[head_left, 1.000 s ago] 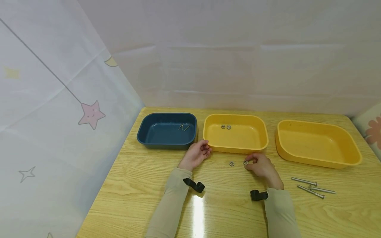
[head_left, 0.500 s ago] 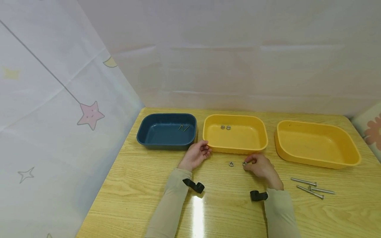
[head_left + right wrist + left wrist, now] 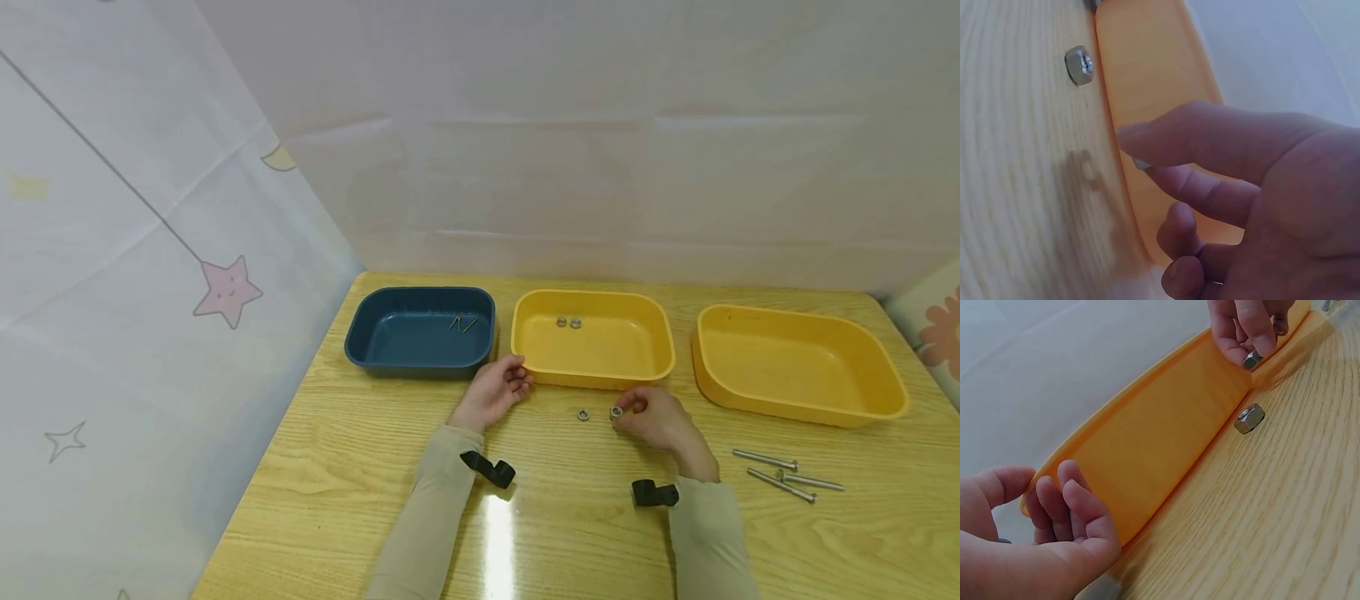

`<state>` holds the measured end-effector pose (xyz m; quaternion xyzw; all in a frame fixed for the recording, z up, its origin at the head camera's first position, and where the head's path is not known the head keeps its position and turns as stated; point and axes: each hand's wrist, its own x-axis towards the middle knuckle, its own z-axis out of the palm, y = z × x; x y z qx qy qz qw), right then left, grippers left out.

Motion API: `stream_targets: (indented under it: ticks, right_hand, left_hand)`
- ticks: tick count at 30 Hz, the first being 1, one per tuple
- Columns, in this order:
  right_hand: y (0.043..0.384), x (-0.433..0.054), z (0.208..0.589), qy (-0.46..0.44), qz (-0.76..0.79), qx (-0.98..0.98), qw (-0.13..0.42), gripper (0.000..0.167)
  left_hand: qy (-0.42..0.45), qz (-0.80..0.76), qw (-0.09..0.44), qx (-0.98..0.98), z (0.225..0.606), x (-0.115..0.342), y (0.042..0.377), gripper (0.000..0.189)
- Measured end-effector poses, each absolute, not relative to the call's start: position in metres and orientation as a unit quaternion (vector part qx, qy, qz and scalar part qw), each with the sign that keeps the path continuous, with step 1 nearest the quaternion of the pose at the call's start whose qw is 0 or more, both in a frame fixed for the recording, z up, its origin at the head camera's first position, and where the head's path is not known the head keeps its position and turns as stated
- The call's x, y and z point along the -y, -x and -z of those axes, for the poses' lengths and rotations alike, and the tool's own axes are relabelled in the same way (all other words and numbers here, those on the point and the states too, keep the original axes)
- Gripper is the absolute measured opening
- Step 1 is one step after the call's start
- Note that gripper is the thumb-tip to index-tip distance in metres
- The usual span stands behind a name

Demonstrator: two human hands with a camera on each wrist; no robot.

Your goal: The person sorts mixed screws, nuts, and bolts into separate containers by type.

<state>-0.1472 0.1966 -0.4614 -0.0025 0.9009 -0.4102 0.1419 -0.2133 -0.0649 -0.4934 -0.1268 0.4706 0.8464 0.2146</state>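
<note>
My right hand (image 3: 660, 418) pinches a steel hex nut (image 3: 1252, 360) between thumb and fingertip, in front of the middle yellow bin (image 3: 592, 379). In the right wrist view the fingers hide most of that nut, and a shadow of the hand falls on the wood. A second hex nut (image 3: 1080, 65) lies flat on the table, left of the right hand. At the bin's front left corner, my left hand (image 3: 491, 392) holds the rim, its other fingers curled against the outer wall (image 3: 1147, 456). Two more nuts (image 3: 568, 322) lie inside this bin.
A dark blue bin (image 3: 420, 371) with a few thin brass-coloured pins (image 3: 469, 324) stands at the left. Another yellow bin (image 3: 795, 408) stands at the right. Three long bolts (image 3: 783, 477) lie on the wooden table (image 3: 570, 533) before it. A pale wall sheet (image 3: 525, 167) rises behind.
The right hand, with the nut in its fingertips, shifts very slightly left. The left hand stays at the bin's corner, and the bins, the loose nut and the bolts keep their places.
</note>
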Motion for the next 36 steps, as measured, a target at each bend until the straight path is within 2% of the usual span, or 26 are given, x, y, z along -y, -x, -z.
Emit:
stream_targets:
  ticks: [21,36]
  right_hand:
    - [0.142,-0.196,0.442,0.020,0.397,-0.909,0.125,0.022]
    - [0.137,-0.198,0.428,0.059,0.387,-0.918,0.065,0.017]
  left_hand:
    - [0.133,-0.846,0.212,-0.471,0.497,0.065,0.216,0.014]
    - [0.133,-0.844,0.210,-0.474,0.498,0.067,0.217,0.012]
